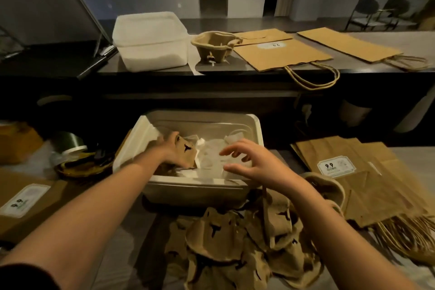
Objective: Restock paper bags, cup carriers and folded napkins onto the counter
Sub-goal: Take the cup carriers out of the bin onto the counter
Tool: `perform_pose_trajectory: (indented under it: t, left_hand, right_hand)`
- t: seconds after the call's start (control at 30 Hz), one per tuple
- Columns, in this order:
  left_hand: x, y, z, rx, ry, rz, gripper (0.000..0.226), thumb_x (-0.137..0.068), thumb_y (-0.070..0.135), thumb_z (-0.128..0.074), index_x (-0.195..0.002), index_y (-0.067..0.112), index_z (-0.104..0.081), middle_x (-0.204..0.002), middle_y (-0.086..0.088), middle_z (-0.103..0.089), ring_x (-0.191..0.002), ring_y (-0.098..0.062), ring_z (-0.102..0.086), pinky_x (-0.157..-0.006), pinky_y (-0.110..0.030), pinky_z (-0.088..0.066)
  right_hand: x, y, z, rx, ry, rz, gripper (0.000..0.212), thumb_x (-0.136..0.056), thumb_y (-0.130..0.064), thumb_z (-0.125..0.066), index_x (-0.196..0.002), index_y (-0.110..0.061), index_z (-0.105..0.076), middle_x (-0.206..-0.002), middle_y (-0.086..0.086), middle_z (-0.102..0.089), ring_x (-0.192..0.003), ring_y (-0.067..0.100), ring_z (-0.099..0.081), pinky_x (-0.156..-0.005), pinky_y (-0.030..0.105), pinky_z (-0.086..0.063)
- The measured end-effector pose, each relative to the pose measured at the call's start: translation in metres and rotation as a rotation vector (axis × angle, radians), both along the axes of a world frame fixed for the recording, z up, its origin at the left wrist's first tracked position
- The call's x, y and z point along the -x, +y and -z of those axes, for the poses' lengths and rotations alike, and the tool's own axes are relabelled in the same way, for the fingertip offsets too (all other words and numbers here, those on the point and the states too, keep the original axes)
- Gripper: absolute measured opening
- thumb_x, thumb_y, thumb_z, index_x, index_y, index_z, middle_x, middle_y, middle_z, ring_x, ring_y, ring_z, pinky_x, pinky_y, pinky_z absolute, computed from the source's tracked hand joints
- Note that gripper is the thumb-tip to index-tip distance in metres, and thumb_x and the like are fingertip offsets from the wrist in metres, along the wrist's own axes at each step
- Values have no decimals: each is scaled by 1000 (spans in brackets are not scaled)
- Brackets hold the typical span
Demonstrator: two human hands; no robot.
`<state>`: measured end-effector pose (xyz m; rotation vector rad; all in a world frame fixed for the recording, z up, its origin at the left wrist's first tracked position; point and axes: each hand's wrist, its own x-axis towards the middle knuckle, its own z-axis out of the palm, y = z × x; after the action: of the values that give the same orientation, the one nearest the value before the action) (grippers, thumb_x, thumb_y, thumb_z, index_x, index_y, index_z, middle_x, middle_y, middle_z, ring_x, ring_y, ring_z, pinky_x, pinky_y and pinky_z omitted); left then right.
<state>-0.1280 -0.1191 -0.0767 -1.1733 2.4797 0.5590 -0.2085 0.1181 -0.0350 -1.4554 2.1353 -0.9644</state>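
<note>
The left grip (173,150) (a bare hand) is down in the white bin (257,129), fingers curled round a brown cup carrier (187,155). The right grip (251,165) hangs just above the white napkins (211,160) in the same bin, fingers spread, holding nothing. A heap of carriers (223,242) lies in front of the bin. On the far counter (357,66) sit a lone carrier (211,47) and flat paper bags (282,54).

Brown paper bags (280,55) flat on counter (353,63); cup carrier (215,47) beside; napkins (211,160) in tub (195,193)
</note>
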Motion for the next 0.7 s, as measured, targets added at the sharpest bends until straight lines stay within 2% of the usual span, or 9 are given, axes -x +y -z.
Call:
perform_pose_trajectory:
  t: [0.13,0.23,0.33,0.47,0.57,0.7]
  left_hand:
    - [3,3,1,-24,6,72,110,-68,29,-81,-148,33,-5,-152,-14,-8,-133,-38,-27,-103,-40,-35]
    - [-1,-3,7,43,-19,146,113,-63,24,-84,-146,36,-9,-144,-12,-17,-123,-38,-39,-100,-42,-41]
    - [-3,-3,10,126,13,193,95,-70,22,-76,-143,37,-17,-137,-9,-31,-108,-34,-51,-88,-38,-48]
    - [-5,-7,-1,203,121,193,74,-78,31,-69,-138,36,-27,-127,-9,-44,-104,-30,-54,-87,-39,-47]
    - [-11,-9,-9,63,149,220,80,-74,22,-75,-138,32,-29,-124,-8,-46,-104,-25,-51,-83,-34,-47]
    - [-17,-11,-29,-19,108,252,81,-75,14,-74,-139,29,-26,-119,-6,-47,-90,-21,-55,-58,-23,-47]
  right_hand:
    - [1,-5,8,-58,-42,-33,29,-85,-40,-60,-113,-39,-54,-111,-23,-49,-103,-6,-48,-86,14,-44]
    - [2,-9,10,-66,-35,-40,27,-85,-40,-60,-112,-40,-54,-106,-23,-51,-101,-5,-51,-86,17,-46]
    - [3,-11,10,-62,-45,-49,26,-86,-38,-59,-112,-38,-55,-102,-21,-54,-99,-5,-52,-84,18,-48]
    - [4,-11,11,-71,-54,-48,26,-87,-36,-59,-112,-36,-56,-102,-20,-55,-97,-5,-54,-82,18,-49]
    - [4,-11,12,-81,-50,-53,26,-87,-36,-59,-113,-34,-56,-100,-21,-55,-96,-4,-54,-80,15,-48]
    - [3,-11,12,-84,-51,-64,26,-87,-34,-60,-113,-33,-56,-101,-20,-55,-95,-5,-54,-76,12,-47]
